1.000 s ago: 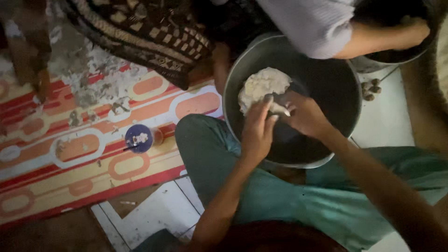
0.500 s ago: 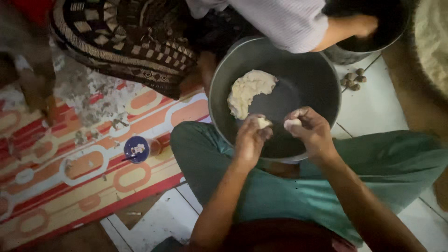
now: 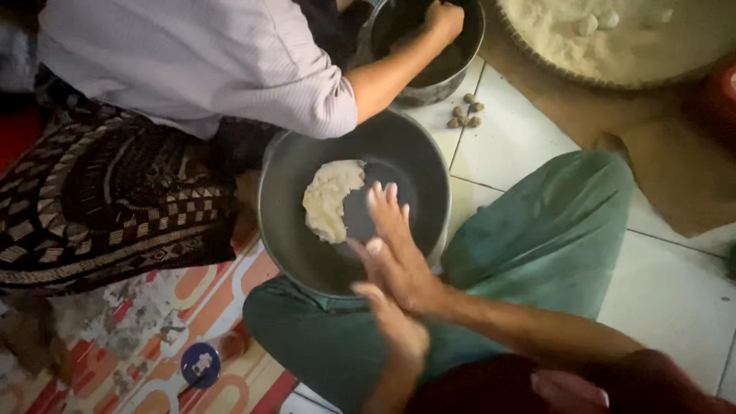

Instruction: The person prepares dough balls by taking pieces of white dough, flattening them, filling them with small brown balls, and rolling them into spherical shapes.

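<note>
Dough is left as one large lump in the pan, while a pinch, hidden from view, seems pressed between the flat right hand and left hand.

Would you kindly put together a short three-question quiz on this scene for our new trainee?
1. True or false: the pale dough lies inside the large metal bowl.
2. The person's left hand and right hand are: A) apart at the bowl's rim, B) pressed palm to palm over the bowl, C) resting on the floor.
3. What lies on the white floor tile beside the smaller dark pot that another person's hand reaches into?

Key: 1 true; 2 B; 3 a few small brown balls.
</note>
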